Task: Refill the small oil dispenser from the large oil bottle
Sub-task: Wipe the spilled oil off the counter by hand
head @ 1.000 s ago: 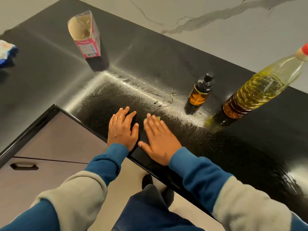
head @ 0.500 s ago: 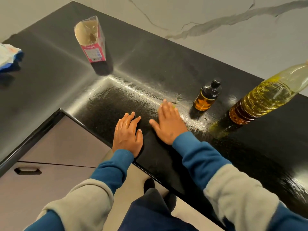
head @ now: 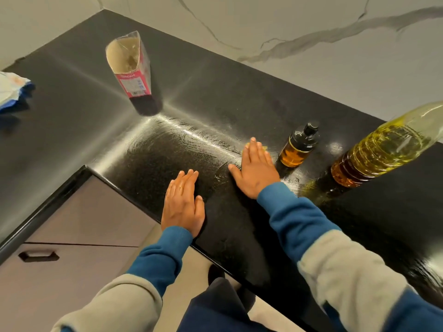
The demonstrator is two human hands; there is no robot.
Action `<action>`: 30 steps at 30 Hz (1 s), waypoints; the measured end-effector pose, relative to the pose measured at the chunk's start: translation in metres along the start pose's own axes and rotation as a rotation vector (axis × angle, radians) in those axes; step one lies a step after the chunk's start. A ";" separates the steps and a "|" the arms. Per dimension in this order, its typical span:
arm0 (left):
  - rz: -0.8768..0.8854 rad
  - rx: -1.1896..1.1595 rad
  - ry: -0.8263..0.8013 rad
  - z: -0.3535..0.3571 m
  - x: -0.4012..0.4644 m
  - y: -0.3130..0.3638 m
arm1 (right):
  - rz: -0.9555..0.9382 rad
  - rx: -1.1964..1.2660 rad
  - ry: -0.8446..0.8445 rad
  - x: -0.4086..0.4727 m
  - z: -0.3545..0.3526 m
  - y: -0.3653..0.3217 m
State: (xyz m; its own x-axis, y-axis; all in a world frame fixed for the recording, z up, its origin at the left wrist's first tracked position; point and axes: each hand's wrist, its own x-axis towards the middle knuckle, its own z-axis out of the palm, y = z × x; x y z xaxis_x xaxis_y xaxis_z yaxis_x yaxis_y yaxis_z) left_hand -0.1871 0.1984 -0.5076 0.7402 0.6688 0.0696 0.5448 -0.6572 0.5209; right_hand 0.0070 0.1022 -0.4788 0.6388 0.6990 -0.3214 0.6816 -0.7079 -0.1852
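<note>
Flat and holding nothing, that's both hands rn. Right hand (head: pixel 255 170) lies palm-down on the counter (head: pixel 215 104), fingers straight, pressing on smth small and yellow-green that peeks out past the fingertips; prob a wipe or sponge, can't tell which. Left hand (head: pixel 183 204) rests flat too, fingers together, near the counter's front edge, closer to me than the right.

Small oil dispenser (head: pixel 299 147) stands upright just beside my right hand, on its far-right side, black pump cap on, amber oil in the lower part. Large oil bottle (head: pixel 383 149) is further out on the same side, beyond the dispenser, not touching it; its neck runs out of view so I can't see a cap. Well off the other way from the dispenser, a cut-open carton (head: pixel 131 68) stands upright, and a white-blue cloth (head: pixel 12 92) lies at the counter's far left edge.

Judgement: counter looks smeared w/ streaks around my right hand, so I'm wiping, prob before any pouring. To do it well: keep even flat pressure, sweep away from the dispenser, not toward it, bc a knock could tip it. Get the surface dry before I uncap anything.
</note>
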 end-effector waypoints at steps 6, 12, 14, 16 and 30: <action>0.008 -0.011 0.004 0.000 0.000 0.000 | -0.242 -0.015 -0.019 -0.031 0.016 -0.034; 0.009 -0.007 -0.016 0.000 -0.001 0.000 | -0.134 -0.066 -0.020 -0.030 0.009 0.006; 0.007 -0.009 -0.017 -0.001 -0.001 0.000 | -0.064 -0.075 -0.022 -0.007 0.000 0.018; 0.004 -0.015 -0.017 -0.001 -0.001 0.001 | -0.023 -0.057 -0.020 0.016 -0.007 0.017; 0.010 -0.047 -0.022 -0.001 -0.002 -0.001 | -0.210 -0.095 -0.013 -0.036 0.010 0.004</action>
State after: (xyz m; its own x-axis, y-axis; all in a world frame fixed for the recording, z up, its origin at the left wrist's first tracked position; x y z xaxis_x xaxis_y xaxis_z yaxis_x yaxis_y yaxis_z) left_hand -0.1894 0.1979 -0.5074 0.7542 0.6542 0.0561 0.5187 -0.6460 0.5600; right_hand -0.0165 0.0732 -0.4769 0.4750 0.8283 -0.2970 0.8301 -0.5338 -0.1613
